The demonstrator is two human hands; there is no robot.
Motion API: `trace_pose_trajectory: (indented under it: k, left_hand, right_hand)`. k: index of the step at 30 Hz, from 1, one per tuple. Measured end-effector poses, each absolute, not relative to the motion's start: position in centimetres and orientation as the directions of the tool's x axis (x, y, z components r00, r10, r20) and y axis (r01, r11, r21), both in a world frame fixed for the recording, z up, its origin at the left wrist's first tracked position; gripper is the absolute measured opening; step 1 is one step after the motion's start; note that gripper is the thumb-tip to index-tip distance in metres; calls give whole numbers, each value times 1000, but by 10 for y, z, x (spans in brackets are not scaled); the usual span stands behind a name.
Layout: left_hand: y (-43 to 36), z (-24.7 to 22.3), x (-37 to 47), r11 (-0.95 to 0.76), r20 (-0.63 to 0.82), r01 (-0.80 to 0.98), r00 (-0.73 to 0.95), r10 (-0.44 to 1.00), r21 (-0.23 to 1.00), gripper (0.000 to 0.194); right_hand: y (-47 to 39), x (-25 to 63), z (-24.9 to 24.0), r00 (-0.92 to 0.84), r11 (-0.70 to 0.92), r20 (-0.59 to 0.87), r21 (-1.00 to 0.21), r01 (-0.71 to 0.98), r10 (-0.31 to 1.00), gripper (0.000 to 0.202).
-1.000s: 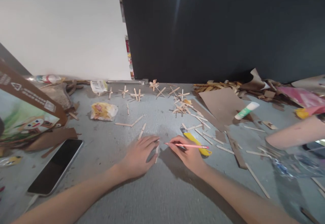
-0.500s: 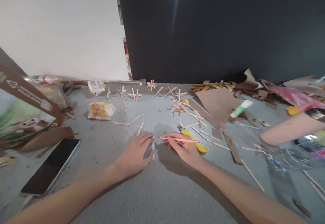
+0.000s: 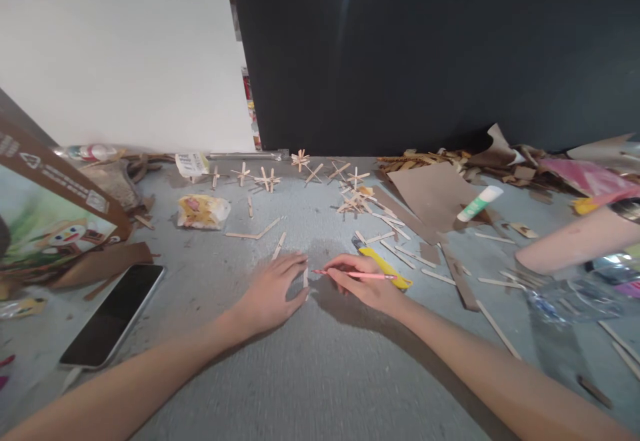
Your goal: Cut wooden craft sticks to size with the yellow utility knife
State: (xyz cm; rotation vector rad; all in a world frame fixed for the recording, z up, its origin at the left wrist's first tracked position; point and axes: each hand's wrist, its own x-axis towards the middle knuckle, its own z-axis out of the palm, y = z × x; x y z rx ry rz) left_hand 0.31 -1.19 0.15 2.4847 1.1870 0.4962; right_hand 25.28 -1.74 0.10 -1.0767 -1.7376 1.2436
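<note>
My left hand (image 3: 274, 292) rests on the grey surface, its fingertips and thumb pinning a short wooden craft stick (image 3: 305, 278) that lies lengthwise away from me. Pinched in my right hand (image 3: 363, 282) is a pink pencil (image 3: 370, 275), its tip pointing left, a small gap from the stick. Behind my right hand lies a yellow utility knife (image 3: 387, 267). Another craft stick (image 3: 279, 245) lies just beyond my left fingers, and two sticks form a bent line (image 3: 256, 234) farther off.
Several crossed-stick stars (image 3: 267, 179) line the back, beside a heap of sticks (image 3: 356, 201). A glue stick (image 3: 480, 203), brown cardboard (image 3: 430, 194) and loose sticks lie right, near another person's forearm (image 3: 575, 239). Left are a phone (image 3: 113, 316), a crumpled packet (image 3: 203, 212) and a printed box (image 3: 55, 207).
The view has shifted slightly. Both hands keep nearly the same places, left on the stick and right with the pencil. The other person's forearm at right has hardly moved.
</note>
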Motion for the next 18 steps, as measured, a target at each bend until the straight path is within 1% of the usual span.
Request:
trace_pose_trajectory:
  k: [5,12,18]
  left_hand:
    - [-13,3,4,-596,178,657,590,788,462,40]
    - [-13,0,5,-608,187,660,595,782,440,44]
    - [-12,-3,5,-618,208,644,597,774,451,45]
  right_hand:
    - [-17,253,3,-379,184,87,-956,229,921,34]
    - [-18,253,5,-407,223,111,-946,237,906,32]
    - [-19,253,4,-393,208,91,-941,266,915,32]
